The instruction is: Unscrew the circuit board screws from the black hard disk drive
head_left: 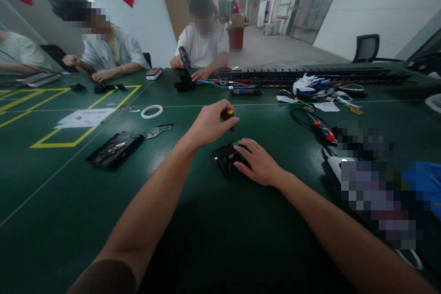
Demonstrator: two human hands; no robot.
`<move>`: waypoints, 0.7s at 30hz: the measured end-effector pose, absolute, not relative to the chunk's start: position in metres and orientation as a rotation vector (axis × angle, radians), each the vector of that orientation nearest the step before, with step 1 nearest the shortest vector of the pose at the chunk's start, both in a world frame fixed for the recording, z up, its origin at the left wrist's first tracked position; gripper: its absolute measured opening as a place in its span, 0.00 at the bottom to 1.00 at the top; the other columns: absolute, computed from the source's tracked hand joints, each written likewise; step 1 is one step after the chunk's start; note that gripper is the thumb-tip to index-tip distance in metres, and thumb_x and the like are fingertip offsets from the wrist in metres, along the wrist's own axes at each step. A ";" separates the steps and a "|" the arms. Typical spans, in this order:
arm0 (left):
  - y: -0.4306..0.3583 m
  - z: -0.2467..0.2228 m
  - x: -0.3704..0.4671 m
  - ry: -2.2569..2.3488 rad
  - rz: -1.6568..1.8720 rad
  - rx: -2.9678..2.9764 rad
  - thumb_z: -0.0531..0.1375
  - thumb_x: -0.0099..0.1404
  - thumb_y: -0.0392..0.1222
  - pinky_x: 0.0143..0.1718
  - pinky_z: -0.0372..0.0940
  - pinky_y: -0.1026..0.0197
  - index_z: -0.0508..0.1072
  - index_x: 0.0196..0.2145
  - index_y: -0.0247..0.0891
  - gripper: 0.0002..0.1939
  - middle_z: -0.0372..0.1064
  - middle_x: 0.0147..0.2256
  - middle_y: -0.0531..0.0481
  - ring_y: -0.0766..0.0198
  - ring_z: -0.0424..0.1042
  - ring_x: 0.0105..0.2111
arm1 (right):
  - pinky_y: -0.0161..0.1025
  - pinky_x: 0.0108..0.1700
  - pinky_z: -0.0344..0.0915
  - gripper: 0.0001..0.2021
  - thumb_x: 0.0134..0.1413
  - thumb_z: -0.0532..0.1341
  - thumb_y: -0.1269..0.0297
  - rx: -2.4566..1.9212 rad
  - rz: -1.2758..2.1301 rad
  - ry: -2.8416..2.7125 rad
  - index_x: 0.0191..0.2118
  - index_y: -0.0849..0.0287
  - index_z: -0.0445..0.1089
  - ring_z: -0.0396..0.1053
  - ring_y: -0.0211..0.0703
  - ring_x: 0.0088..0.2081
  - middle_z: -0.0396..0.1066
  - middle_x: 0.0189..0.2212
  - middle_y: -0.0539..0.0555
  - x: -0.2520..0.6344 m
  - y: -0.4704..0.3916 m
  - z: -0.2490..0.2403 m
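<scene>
My left hand is closed round a small screwdriver with a yellow-and-black handle. The screwdriver stands upright, its thin shaft pointing down at the back edge of a black hard drive. Lying across the right side of the drive, my right hand holds it down, thumb and fingers spaced apart on its top. A strip of green circuit board shows by the right fingertips. The screwdriver's exact contact point is too small to make out.
Left lie another black drive-like unit, a loose circuit board, a white tape roll and paper. Right are a red-and-black screwdriver, gloves and blurred items. Across the table, a person holds a power screwdriver; other people sit left.
</scene>
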State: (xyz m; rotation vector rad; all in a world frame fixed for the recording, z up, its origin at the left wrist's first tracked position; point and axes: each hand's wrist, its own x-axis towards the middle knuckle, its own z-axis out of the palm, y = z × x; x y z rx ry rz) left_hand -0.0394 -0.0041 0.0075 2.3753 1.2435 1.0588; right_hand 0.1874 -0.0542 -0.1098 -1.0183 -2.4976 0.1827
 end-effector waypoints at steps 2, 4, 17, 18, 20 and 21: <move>-0.003 0.008 -0.041 1.195 1.041 2.367 0.65 0.67 0.42 0.44 0.68 0.57 0.76 0.45 0.39 0.09 0.78 0.41 0.48 0.61 0.76 0.39 | 0.70 0.69 0.58 0.27 0.72 0.54 0.46 -1.017 0.180 -2.494 0.68 0.56 0.63 0.55 0.65 0.71 0.63 0.66 0.64 0.187 -0.054 -0.110; -0.002 0.007 -0.041 1.128 1.032 2.336 0.64 0.67 0.39 0.48 0.70 0.55 0.76 0.48 0.40 0.12 0.78 0.44 0.47 0.60 0.77 0.42 | 0.70 0.69 0.58 0.27 0.72 0.55 0.46 -1.005 0.178 -2.488 0.67 0.55 0.63 0.56 0.65 0.70 0.64 0.66 0.64 0.187 -0.055 -0.109; -0.001 0.004 -0.039 1.152 1.076 2.391 0.62 0.69 0.32 0.54 0.70 0.53 0.78 0.58 0.47 0.23 0.72 0.47 0.46 0.59 0.73 0.48 | 0.69 0.69 0.58 0.26 0.72 0.55 0.48 -0.980 0.179 -2.480 0.67 0.55 0.63 0.56 0.64 0.70 0.65 0.65 0.64 0.187 -0.054 -0.110; -0.001 0.005 -0.039 1.169 1.069 2.411 0.61 0.69 0.31 0.55 0.70 0.53 0.78 0.58 0.47 0.23 0.72 0.47 0.47 0.59 0.73 0.48 | 0.69 0.69 0.58 0.26 0.72 0.55 0.48 -0.980 0.180 -2.485 0.68 0.55 0.63 0.57 0.64 0.70 0.65 0.65 0.64 0.187 -0.054 -0.110; -0.002 0.006 -0.039 1.183 1.058 2.436 0.61 0.68 0.31 0.55 0.70 0.52 0.78 0.59 0.47 0.24 0.73 0.48 0.47 0.60 0.74 0.48 | 0.70 0.68 0.59 0.27 0.72 0.55 0.47 -0.989 0.179 -2.486 0.68 0.55 0.63 0.57 0.65 0.70 0.65 0.65 0.64 0.187 -0.054 -0.111; -0.002 0.007 -0.039 1.176 1.060 2.442 0.61 0.68 0.30 0.56 0.70 0.52 0.78 0.58 0.46 0.24 0.74 0.49 0.47 0.59 0.74 0.48 | 0.71 0.68 0.59 0.27 0.72 0.55 0.47 -0.995 0.178 -2.485 0.68 0.55 0.63 0.57 0.65 0.70 0.65 0.65 0.64 0.187 -0.054 -0.111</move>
